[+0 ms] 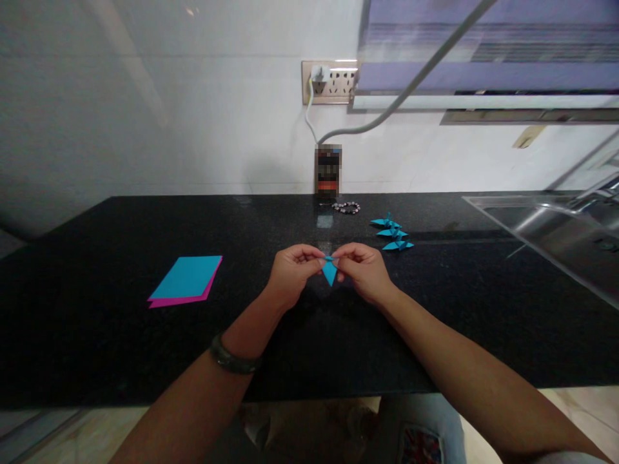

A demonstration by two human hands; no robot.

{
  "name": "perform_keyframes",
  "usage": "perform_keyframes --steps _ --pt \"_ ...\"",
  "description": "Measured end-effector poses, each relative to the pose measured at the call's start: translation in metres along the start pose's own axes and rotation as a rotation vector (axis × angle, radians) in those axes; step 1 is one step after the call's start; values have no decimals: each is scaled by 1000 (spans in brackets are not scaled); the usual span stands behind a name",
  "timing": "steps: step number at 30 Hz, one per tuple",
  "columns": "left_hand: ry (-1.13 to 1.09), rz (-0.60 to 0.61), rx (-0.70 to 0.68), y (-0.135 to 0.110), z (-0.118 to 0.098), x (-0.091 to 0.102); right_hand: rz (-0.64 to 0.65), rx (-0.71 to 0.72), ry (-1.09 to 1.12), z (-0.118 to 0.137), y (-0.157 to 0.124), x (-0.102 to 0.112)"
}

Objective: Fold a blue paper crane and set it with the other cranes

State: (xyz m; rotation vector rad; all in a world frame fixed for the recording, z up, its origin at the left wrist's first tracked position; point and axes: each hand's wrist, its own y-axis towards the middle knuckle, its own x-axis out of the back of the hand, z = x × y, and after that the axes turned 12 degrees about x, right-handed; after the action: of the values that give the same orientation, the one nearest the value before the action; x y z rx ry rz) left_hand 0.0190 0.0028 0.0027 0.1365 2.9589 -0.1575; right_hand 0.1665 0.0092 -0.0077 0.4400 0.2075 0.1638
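Between my two hands is a small piece of folded blue paper (330, 273), its pointed end hanging down toward me. My left hand (296, 274) pinches its upper left side with thumb and fingers. On the other side, my right hand (362, 269) pinches the upper right in the same way. The fingers cover part of the folds at the top. Beyond my right hand, three folded blue paper cranes (393, 233) stand in a short row on the black countertop (271, 341).
A stack of blue and pink paper squares (187, 278) lies at the left. Toward the wall are a beaded bracelet (347, 207) and a propped phone-like device (328, 171), partly pixelated. A wall socket (333, 82) holds a plug with a cable. At the right is a metal sink (551, 225).
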Motion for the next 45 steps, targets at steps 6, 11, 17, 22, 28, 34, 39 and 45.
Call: perform_keyframes --steps 6,11,17,22,28,34,39,45 --pt "-82 117 178 -2 -5 1 -5 74 -116 0 1 5" --pt "68 41 176 -1 -5 2 51 174 -285 3 0 6" --pt "127 -23 73 0 -6 2 116 81 -244 6 0 5" --pt "267 -66 -85 0 -5 2 179 95 -353 3 2 8" --pt "400 -110 -180 0 -3 2 190 162 -414 3 2 8" --pt "502 -165 -229 -3 -2 2 176 246 -509 5 0 5" --pt "501 -144 -213 -5 -3 1 155 212 -528 6 -2 2" --pt "387 -80 -185 -6 -5 1 156 210 -522 8 -3 0"
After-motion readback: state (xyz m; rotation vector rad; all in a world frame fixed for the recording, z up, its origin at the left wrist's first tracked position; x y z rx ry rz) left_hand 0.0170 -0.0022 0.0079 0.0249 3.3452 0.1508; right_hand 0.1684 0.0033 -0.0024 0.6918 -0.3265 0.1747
